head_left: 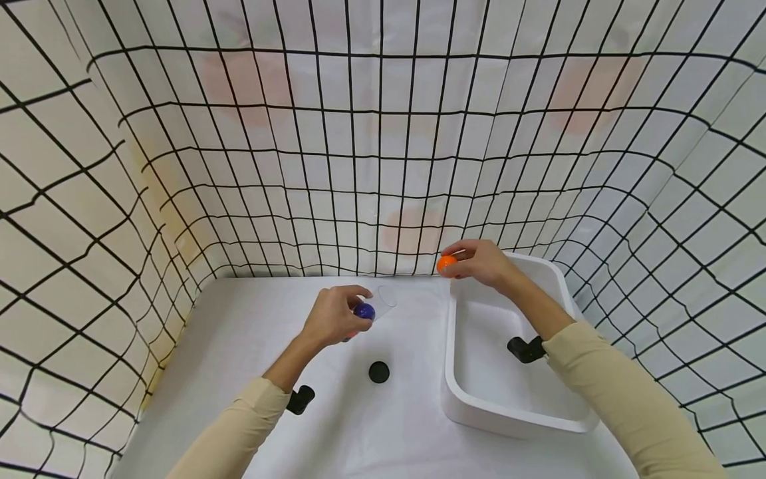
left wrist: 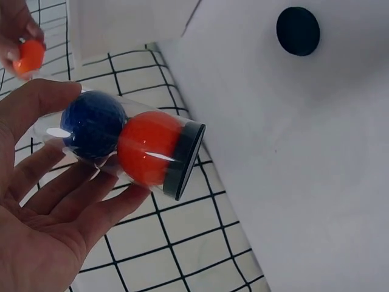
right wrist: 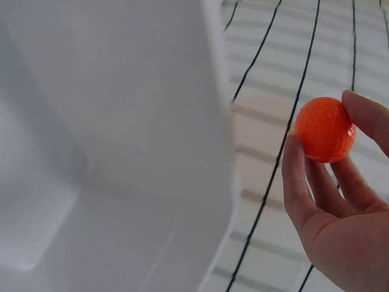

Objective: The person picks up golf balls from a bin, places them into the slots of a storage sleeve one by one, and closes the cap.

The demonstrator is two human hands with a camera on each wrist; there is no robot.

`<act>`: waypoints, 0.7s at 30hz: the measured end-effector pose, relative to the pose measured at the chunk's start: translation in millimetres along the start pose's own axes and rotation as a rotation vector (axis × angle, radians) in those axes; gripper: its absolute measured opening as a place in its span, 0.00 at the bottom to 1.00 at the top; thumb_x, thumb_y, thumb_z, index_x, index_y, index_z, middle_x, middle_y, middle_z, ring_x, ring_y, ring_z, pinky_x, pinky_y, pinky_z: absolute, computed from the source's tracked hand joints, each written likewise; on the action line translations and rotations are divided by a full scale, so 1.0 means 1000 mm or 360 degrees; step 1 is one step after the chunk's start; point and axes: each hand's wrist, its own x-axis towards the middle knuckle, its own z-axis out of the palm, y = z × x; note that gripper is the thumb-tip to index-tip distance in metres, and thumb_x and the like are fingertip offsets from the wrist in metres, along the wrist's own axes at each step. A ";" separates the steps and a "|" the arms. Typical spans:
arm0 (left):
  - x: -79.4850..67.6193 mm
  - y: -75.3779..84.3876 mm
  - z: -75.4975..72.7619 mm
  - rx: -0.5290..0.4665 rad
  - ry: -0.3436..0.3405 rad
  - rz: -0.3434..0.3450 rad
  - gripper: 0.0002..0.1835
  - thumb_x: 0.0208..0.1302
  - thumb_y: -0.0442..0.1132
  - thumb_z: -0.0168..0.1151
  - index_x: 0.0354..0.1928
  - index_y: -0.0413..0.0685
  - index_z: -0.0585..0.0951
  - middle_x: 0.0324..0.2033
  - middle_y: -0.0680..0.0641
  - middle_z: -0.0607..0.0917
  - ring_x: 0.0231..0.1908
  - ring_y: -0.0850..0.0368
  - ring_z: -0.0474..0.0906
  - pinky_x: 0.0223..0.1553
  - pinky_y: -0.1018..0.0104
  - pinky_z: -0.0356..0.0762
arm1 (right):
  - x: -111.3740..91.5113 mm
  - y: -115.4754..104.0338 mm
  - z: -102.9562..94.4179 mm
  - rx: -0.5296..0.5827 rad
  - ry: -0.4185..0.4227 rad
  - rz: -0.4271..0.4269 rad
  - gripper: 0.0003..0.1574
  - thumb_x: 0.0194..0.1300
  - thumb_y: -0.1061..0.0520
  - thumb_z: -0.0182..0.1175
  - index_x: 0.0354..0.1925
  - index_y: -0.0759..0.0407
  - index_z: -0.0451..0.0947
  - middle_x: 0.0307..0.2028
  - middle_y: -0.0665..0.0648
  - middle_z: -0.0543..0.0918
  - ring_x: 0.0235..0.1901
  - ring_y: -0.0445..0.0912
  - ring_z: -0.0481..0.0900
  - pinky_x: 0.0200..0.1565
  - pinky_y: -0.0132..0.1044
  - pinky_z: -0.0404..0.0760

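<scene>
In the head view my left hand (head_left: 335, 316) grips a clear tube (head_left: 385, 297) that tilts up to the right, above the table. Inside it, the left wrist view shows a dark blue ball (left wrist: 94, 126) and a red-orange ball (left wrist: 149, 148), the latter against the black cap (left wrist: 185, 161) at the tube's end. My right hand (head_left: 481, 261) pinches an orange golf ball (right wrist: 326, 130) between thumb and fingertips, over the far left corner of the white bin. A loose round black cap (head_left: 379, 372) lies on the table below the left hand.
The white bin (head_left: 450, 359) stands on the right of the table (head_left: 239, 319), under the right forearm. Black netting (head_left: 383, 113) surrounds the table at the back and both sides. Black wrist-camera housings show beneath each forearm.
</scene>
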 end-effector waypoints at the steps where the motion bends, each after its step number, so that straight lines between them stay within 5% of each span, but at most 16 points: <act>1: 0.001 0.001 0.001 0.0003 -0.0001 0.0007 0.23 0.50 0.36 0.76 0.52 0.50 0.86 0.40 0.43 0.91 0.37 0.54 0.87 0.37 0.61 0.87 | -0.001 -0.005 0.005 -0.0016 -0.0015 -0.0025 0.31 0.60 0.54 0.72 0.60 0.59 0.79 0.55 0.64 0.85 0.46 0.53 0.86 0.57 0.48 0.82; 12: 0.004 0.007 0.007 0.0007 -0.0006 0.0020 0.23 0.50 0.37 0.77 0.52 0.50 0.86 0.41 0.43 0.90 0.38 0.53 0.86 0.42 0.58 0.87 | -0.014 -0.042 0.053 -0.0133 -0.0141 -0.0232 0.25 0.58 0.50 0.74 0.54 0.52 0.84 0.50 0.55 0.88 0.47 0.50 0.84 0.54 0.47 0.82; 21: 0.001 0.010 0.007 0.0001 -0.0018 0.0020 0.23 0.51 0.38 0.77 0.52 0.50 0.86 0.41 0.43 0.90 0.37 0.53 0.86 0.41 0.58 0.87 | -0.017 -0.041 0.073 -0.0113 -0.0214 -0.0271 0.23 0.58 0.52 0.75 0.53 0.51 0.85 0.49 0.53 0.89 0.46 0.49 0.84 0.51 0.43 0.83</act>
